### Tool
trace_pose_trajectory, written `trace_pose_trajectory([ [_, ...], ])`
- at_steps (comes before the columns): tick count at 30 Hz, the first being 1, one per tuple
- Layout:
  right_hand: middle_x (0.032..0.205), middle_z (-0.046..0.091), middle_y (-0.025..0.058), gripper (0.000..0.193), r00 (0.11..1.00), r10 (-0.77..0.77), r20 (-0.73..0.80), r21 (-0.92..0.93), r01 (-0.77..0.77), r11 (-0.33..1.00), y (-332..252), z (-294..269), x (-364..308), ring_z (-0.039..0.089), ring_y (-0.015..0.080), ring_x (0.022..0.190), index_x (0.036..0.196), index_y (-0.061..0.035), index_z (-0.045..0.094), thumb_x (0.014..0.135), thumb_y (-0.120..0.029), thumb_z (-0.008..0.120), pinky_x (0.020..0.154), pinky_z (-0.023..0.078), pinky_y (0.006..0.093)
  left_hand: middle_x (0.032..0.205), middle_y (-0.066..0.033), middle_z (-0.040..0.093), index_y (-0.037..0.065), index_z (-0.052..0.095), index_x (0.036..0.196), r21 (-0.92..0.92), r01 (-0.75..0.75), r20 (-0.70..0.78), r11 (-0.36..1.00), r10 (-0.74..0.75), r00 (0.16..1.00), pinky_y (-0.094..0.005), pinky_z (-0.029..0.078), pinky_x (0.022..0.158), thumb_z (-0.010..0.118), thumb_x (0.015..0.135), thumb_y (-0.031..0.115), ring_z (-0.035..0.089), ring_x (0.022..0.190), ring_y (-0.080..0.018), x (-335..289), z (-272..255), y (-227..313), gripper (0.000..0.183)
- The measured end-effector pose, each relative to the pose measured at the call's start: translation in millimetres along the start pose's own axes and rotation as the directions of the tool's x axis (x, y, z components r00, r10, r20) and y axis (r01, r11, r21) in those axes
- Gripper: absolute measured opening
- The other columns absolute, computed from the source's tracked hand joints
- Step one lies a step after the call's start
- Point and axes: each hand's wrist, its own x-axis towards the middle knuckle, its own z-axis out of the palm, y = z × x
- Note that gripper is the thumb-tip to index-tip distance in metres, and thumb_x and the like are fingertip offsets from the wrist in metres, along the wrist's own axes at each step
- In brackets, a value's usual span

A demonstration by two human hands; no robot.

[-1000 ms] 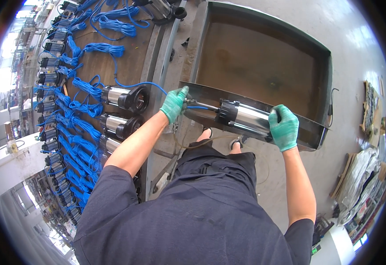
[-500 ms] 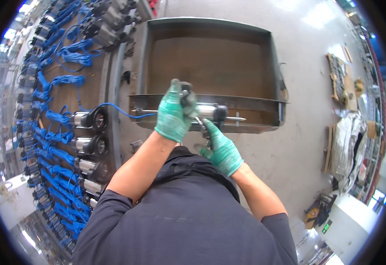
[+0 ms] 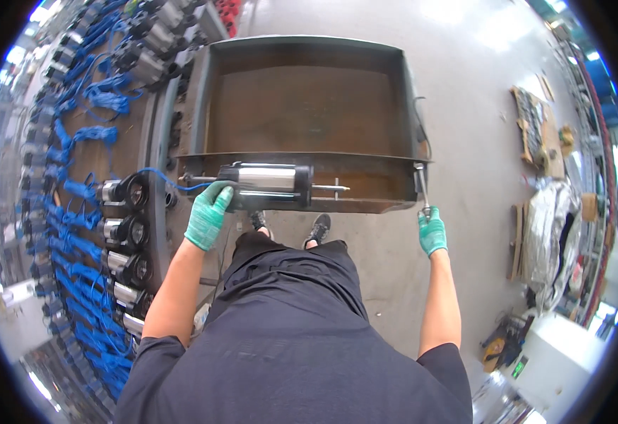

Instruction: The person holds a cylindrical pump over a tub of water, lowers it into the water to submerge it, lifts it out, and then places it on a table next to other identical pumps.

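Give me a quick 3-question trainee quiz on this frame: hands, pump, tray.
1. True or false: the left hand grips the end of the pump where the blue cable comes out.
2. What does the right hand hold? A) a blue cable B) a thin metal tool at the tray's right corner C) nothing
3. Fill in: the pump lies ____ along the tray's front rim.

Key
1. True.
2. B.
3. Sideways, with its thin shaft pointing to the person's right.
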Motion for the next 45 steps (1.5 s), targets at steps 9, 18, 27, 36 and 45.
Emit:
trace_pose_trajectory([
  [9,0.099,0.071,0.0215,0.029,0.996,0.052,-0.079,-0.010,-0.053,0.999,39.1,35.3,33.8,0.069,0.0392,0.092,0.115,-0.0036,0.058,0.099,-0.026,0.066,0.081,0.052,0.0479,0.110,-0.0184,0.071,0.002,0.067,0.121,0.671,0.094,-0.298,0.735,0.152,0.943,-0.0396,0.052,0.092,0.065,0.097,0.016,0.068,0.102,-0.0320,-9.0,-96.3,-51.7,0.028],
  [18,0.131,0.060,0.0178,0.043,0.779,-0.617,-0.107,0.175,0.626,0.760,-245.4,23.6,-34.0,0.066,0.0381,0.108,0.133,-0.0052,0.056,0.095,-0.021,0.070,0.091,0.054,0.0451,0.118,-0.0188,0.068,0.004,0.072,0.110,0.972,-0.106,0.099,0.210,0.043,0.994,-0.0502,0.049,0.098,0.067,0.091,0.036,0.062,0.113,-0.0385,50.9,-117.8,-47.8,0.038],
  [27,0.097,0.067,0.0186,0.009,0.711,-0.605,0.358,0.041,0.635,0.771,-326.5,38.1,-9.7,0.064,0.0412,0.084,0.091,-0.0043,0.064,0.083,-0.007,0.061,0.077,0.052,0.0476,0.104,-0.0125,0.071,0.011,0.074,0.099,0.944,-0.311,0.311,0.108,0.017,0.950,-0.0476,0.049,0.088,0.074,0.086,0.035,0.065,0.107,-0.0317,65.5,-120.4,-38.3,0.028],
  [36,0.076,0.054,0.0006,0.021,0.851,-0.475,0.226,0.299,0.403,0.865,-312.9,-78.9,25.0,0.049,0.0080,0.071,0.088,-0.0003,0.058,0.080,0.010,0.042,0.066,0.045,0.0246,0.079,-0.0152,0.067,0.009,0.068,0.084,0.902,-0.339,0.278,0.266,0.243,0.929,-0.0505,0.048,0.080,0.067,0.091,0.048,0.066,0.082,-0.0384,98.6,-207.6,26.6,0.039],
  [45,0.094,0.070,0.0256,0.018,0.896,-0.397,0.200,-0.367,0.444,0.817,-374.3,-25.8,83.9,0.066,0.0463,0.092,0.103,-0.0061,0.062,0.089,-0.017,0.063,0.081,0.052,0.0518,0.082,-0.0140,0.070,0.009,0.069,0.084,0.783,-0.486,0.368,0.387,0.342,0.865,-0.0500,0.053,0.072,0.060,0.098,0.040,0.068,0.082,-0.0376,168.6,-99.2,13.3,0.035],
])
